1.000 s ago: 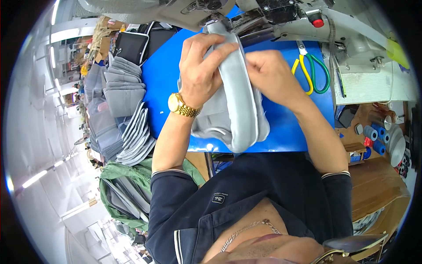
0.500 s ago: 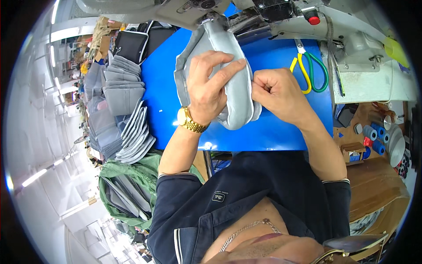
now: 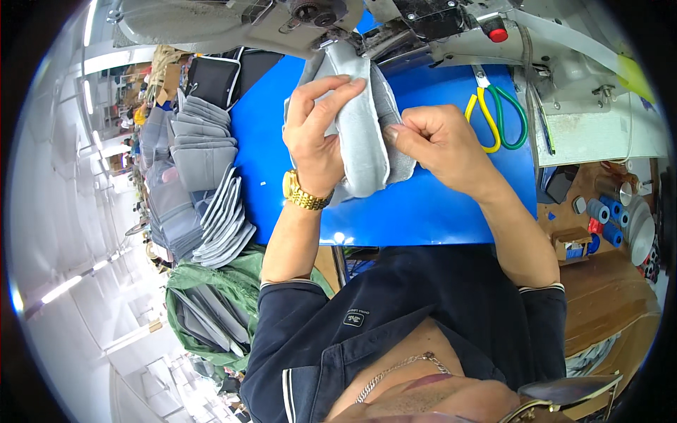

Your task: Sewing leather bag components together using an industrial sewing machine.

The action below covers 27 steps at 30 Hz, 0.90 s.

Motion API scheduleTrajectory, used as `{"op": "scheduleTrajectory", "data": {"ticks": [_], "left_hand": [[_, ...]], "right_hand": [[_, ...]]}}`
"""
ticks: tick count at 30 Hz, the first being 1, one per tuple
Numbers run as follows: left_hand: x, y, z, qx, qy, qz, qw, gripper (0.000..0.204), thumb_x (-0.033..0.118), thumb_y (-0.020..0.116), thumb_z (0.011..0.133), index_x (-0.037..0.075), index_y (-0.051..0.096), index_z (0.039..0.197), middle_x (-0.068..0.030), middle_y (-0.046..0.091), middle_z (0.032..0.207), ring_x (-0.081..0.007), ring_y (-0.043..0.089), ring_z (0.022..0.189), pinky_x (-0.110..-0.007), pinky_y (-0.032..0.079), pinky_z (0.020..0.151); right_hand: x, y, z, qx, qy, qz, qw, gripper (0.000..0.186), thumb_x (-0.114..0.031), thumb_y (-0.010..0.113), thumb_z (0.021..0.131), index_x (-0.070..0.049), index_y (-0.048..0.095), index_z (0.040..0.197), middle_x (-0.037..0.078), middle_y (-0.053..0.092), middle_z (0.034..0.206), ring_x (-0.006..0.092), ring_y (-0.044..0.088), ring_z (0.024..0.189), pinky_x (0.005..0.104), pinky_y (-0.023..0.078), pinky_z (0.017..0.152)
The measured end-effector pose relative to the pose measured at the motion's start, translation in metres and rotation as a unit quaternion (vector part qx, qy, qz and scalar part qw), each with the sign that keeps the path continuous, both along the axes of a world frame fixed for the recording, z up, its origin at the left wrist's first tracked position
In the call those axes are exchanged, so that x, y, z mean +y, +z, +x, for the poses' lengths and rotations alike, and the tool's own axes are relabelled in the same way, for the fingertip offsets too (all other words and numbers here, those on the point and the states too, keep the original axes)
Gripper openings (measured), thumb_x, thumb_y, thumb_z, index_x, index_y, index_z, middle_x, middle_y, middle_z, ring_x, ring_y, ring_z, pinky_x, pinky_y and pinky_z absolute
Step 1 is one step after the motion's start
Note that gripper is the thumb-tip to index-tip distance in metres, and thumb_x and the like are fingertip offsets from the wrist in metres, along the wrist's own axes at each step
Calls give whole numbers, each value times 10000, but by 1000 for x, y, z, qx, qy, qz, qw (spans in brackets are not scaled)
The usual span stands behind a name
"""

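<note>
"Where is the grey fabric piece (image 3: 363, 148) lying?"

"It's sitting over the middle of the blue tabletop (image 3: 451, 218), its far end reaching the machine (image 3: 233, 25) that's overhanging the tabletop's far edge."

"What is the left hand (image 3: 315, 141) doing?"

"Its fingers are curling over the piece's pale raised strip, gripping it above the tabletop."

"And the right hand (image 3: 441, 144)?"

"Thumb and bent forefinger are pinching the piece's right side, also above the tabletop."

"Anything else?"

"Scissors (image 3: 491, 116) are lying on the tabletop's right side; stacked grey pieces (image 3: 201, 155) are resting by its left edge."
</note>
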<state>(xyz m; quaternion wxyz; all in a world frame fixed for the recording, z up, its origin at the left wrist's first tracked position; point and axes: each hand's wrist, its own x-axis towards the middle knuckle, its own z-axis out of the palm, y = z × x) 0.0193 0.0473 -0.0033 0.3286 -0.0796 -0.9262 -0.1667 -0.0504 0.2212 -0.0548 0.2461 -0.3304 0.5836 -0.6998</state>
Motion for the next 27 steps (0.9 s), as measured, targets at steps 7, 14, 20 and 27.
{"op": "scheduleTrajectory", "data": {"ticks": [7,14,20,27], "left_hand": [[-2,-6,-6,3,-32,3,999,393,97,798,643,121,731,1029,-72,634,1012,-225,616,930,-326,494,789],[-13,-5,-11,-4,-30,-49,998,406,73,742,644,121,724,1047,-92,623,1024,-257,588,937,-357,483,777],[-9,-8,-2,-11,-37,-53,998,416,-45,671,642,116,725,1022,-93,633,979,-269,633,889,-357,515,722],[-16,-1,-16,-36,-18,-111,993,410,-70,631,652,131,727,997,-72,646,957,-263,637,857,-357,516,692]], "right_hand": [[1,2,-8,-77,32,-30,996,336,-150,623,911,-4,527,623,2,475,524,44,418,501,250,324,444],[-23,-3,-28,-28,-9,-38,999,349,-156,632,873,0,469,606,6,431,511,56,373,499,270,293,453],[-11,-1,-23,25,-14,72,997,344,-208,651,834,10,536,595,79,539,501,115,516,463,299,382,456],[-20,-7,-30,-3,-9,13,1000,291,-209,607,902,11,608,711,68,604,570,106,616,557,249,437,508]]}}
